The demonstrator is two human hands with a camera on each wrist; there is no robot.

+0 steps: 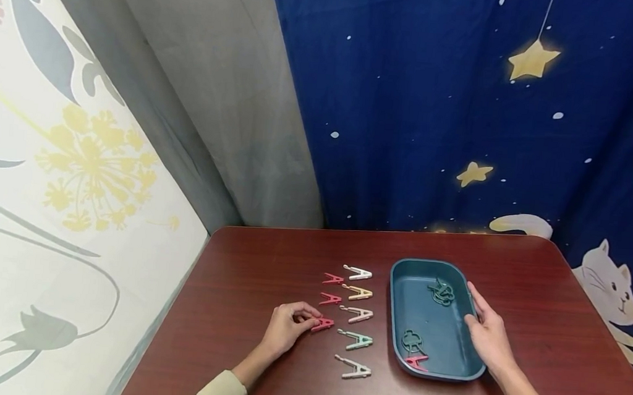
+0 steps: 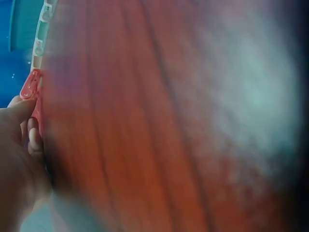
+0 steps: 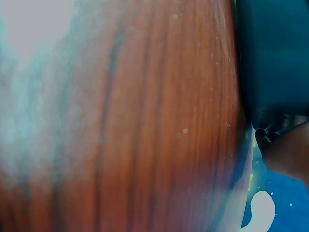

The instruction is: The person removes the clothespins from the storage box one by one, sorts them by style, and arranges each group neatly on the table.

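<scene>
My left hand [image 1: 285,328] pinches a red clothespin [image 1: 322,324] between thumb and fingertips, low at the table. In the left wrist view the same hand [image 2: 21,145] has its thumb against the red clothespin [image 2: 32,84]. Two more red clothespins, an upper one [image 1: 333,279] and a lower one [image 1: 330,299], lie just beyond it. My right hand [image 1: 487,335] grips the right rim of a blue-green tray [image 1: 424,317], thumb over the edge; the right wrist view shows only part of that hand [image 3: 289,152] beside the tray's dark side [image 3: 275,58].
Right of the red ones, a column of several clothespins includes a yellow one [image 1: 357,292] and a mint one [image 1: 355,339]. Inside the tray lie a dark green tangled cluster [image 1: 442,292], a green ring-shaped piece [image 1: 412,341] and a red clothespin [image 1: 416,361]. Curtains border the brown table [image 1: 267,262].
</scene>
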